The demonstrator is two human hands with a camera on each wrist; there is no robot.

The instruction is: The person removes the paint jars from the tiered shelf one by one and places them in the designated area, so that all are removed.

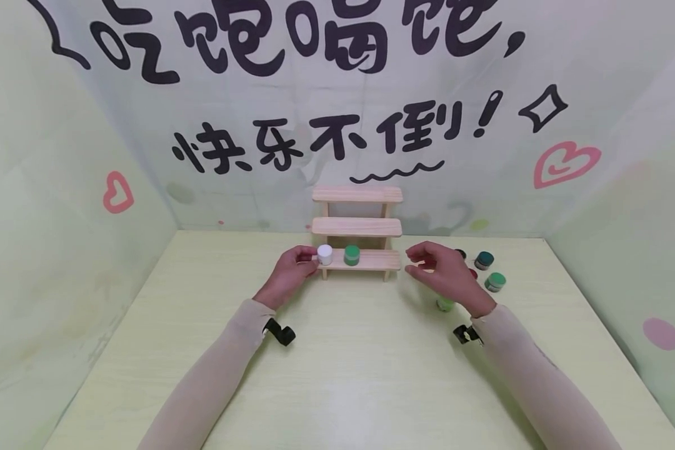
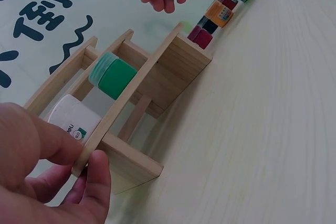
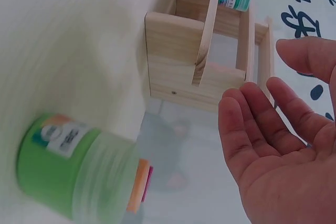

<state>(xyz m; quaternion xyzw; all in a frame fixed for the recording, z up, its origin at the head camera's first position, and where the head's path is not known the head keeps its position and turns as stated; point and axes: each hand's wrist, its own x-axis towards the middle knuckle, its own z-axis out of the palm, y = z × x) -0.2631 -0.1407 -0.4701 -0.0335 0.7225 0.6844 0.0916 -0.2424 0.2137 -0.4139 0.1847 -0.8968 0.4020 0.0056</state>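
A three-step wooden display shelf [image 1: 357, 226] stands against the back wall. On its lowest step sit a white paint jar [image 1: 325, 254] at the left end and a green paint jar [image 1: 351, 255] a little right of it. My left hand [image 1: 291, 270] pinches the left end of that step, its fingers [image 2: 98, 182] close beside the white jar [image 2: 73, 119]. Off the step's right end hovers my right hand [image 1: 447, 270], fingers loosely bent with nothing between them. The right wrist view shows its palm [image 3: 289, 166] turned upward, apart from the shelf [image 3: 176, 45].
Several paint jars stand on the table right of the shelf: a dark teal one [image 1: 484, 260], a green one [image 1: 495, 282], and a light green one [image 1: 444, 304] partly behind my right hand. An orange jar [image 2: 218, 14] shows in the left wrist view. Printed cloth walls enclose the table.
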